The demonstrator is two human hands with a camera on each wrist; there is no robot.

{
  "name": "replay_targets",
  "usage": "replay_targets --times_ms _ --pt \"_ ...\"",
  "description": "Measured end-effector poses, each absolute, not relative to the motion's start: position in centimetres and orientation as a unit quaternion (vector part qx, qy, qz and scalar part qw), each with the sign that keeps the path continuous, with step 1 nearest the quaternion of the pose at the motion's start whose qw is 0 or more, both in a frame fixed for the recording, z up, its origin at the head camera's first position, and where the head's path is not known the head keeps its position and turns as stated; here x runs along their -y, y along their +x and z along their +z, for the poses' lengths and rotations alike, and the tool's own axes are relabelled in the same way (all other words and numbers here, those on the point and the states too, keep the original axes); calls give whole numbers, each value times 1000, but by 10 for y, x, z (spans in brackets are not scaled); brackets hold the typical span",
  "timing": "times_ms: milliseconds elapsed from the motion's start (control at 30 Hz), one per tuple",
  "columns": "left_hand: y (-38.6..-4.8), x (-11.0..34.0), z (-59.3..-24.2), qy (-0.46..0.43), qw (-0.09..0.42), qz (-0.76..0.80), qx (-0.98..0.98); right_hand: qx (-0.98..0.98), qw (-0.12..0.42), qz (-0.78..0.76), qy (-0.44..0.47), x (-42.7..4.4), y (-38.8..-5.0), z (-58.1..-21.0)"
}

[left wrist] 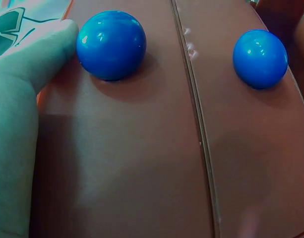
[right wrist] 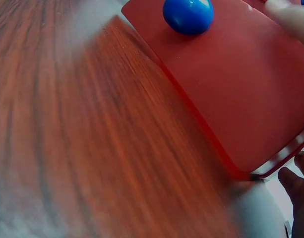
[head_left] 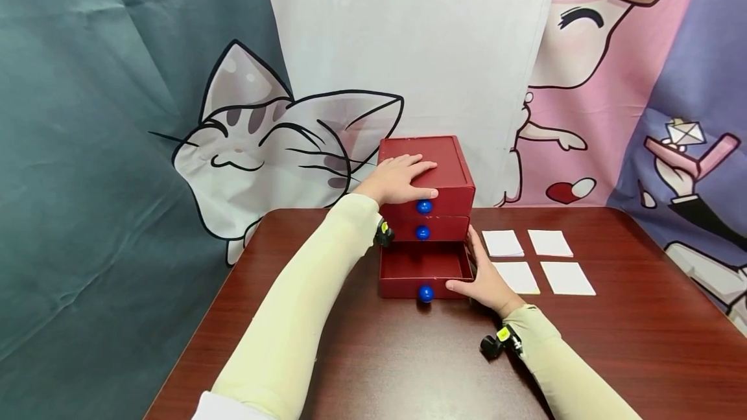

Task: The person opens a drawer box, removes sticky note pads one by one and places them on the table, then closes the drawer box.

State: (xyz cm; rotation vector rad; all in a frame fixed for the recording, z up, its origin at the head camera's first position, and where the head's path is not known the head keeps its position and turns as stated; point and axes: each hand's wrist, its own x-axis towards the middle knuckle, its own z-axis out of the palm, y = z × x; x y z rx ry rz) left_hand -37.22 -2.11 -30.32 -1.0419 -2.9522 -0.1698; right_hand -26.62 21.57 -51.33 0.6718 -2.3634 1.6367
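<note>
A red cabinet [head_left: 428, 154] with three drawers stands at the back of the table, each drawer with a round blue knob. Its bottom drawer [head_left: 403, 288] is pulled out and looks bare inside; the upper two are closed. My left hand [head_left: 397, 180] rests on the cabinet's top, fingers spread, thumb lying along the front edge above the top knob [left wrist: 112, 44]. At the bottom drawer's right front corner is my right hand [head_left: 490, 280], thumb by the front and fingers extended along the side. The right wrist view shows the drawer's front and its knob [right wrist: 188, 15].
Several white square cards [head_left: 568, 278] lie on the brown wooden table [head_left: 397, 361], right of the cabinet. Behind hangs a cloth backdrop [head_left: 408, 31] with cartoon figures. A small camera is strapped to each wrist.
</note>
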Motion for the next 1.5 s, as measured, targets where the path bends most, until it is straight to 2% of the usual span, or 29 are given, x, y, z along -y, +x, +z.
replay_targets --times_ms 800,1100,1233,1500 --pt "-374 20 -305 -337 5 -54 940 813 107 543 181 -206 -273 -514" --pt "-373 21 -303 -337 6 -50 940 819 110 539 166 -192 -254 -476" --pt "-374 20 -303 -335 7 -48 941 818 124 537 164 -191 -258 -478" --pt "-375 21 -305 -335 6 -52 941 813 134 550 140 -198 -286 -514"
